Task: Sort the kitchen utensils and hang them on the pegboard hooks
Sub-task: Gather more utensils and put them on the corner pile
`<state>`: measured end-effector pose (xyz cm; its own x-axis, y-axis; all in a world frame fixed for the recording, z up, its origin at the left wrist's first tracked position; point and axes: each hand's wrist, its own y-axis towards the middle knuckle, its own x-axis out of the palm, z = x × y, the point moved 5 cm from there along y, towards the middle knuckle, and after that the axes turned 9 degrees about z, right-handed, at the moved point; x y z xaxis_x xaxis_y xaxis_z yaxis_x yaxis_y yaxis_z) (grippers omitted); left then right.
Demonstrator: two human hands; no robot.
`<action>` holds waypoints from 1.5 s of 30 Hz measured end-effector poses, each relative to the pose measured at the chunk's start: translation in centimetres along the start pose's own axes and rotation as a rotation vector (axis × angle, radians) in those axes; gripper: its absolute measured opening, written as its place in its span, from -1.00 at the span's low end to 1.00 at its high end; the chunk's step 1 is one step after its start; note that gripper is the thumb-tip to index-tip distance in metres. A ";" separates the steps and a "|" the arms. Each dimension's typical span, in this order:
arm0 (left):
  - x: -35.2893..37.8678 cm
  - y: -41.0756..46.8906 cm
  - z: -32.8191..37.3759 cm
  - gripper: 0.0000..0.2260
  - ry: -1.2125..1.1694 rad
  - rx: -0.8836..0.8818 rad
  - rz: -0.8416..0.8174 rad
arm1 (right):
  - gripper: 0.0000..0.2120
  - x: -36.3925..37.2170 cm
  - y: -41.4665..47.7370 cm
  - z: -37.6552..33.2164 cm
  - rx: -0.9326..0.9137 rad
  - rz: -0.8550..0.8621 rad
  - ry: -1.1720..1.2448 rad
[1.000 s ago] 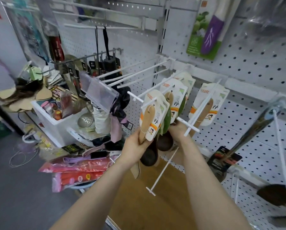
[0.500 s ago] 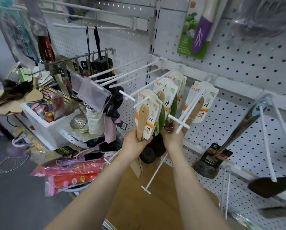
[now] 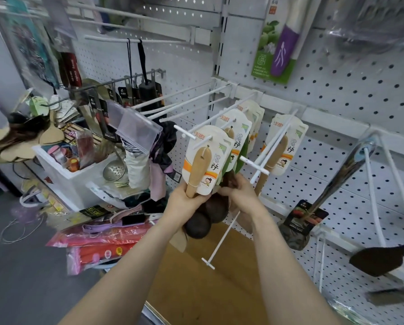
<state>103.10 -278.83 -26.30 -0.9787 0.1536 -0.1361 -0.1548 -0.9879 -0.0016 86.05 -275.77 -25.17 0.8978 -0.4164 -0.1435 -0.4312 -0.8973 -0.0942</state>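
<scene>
Nearby, white hooks [image 3: 255, 165] crowd carded spoons [image 3: 197, 167]; bin [image 3: 62, 181] left.

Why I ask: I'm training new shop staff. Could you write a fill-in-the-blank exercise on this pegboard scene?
1. The left hand grips the front ladle by its ____ handle, while the right hand holds the ladles behind it.
2. The packaged knife on the pegboard has a ____ handle.
3. The hooks carrying the ladle cards are coloured ____.
Missing words: wooden; purple; white.
</scene>
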 end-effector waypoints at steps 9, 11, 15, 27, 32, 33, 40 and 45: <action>-2.2 -1.9 -0.8 -0.81 -0.028 0.009 0.045 | -0.66 1.1 0.7 -0.6 0.008 0.004 0.022; -2.9 -2.0 -0.8 -0.84 -0.019 0.033 0.054 | -0.69 1.4 1.0 -0.6 0.009 -0.017 -0.008; -3.7 -2.2 -0.6 -0.90 0.009 0.057 0.046 | -0.65 2.0 1.2 -0.8 0.007 -0.027 -0.045; -2.2 -3.2 0.2 -0.81 -0.039 0.154 -0.073 | -0.88 4.7 -1.2 0.1 -0.014 0.002 -0.083; -2.1 -3.2 0.1 -0.77 -0.038 0.168 -0.056 | -0.89 4.3 -1.8 0.3 0.007 0.070 -0.061; -2.2 -3.1 0.1 -0.74 -0.028 0.165 -0.032 | -0.89 4.3 -1.8 0.2 0.018 0.080 -0.054; -2.9 -3.9 0.0 -0.65 -0.038 0.143 0.050 | -0.85 4.5 -2.4 0.0 -0.021 0.099 -0.163; -3.8 -5.0 0.3 -0.53 -0.055 0.200 0.062 | -0.69 4.6 -3.4 -0.4 -0.054 0.099 -0.132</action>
<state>107.57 -274.50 -25.51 -0.9922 0.0992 -0.0752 -0.1126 -0.9727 0.2028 91.63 -274.69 -25.13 0.8302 -0.4833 -0.2778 -0.5082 -0.8610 -0.0207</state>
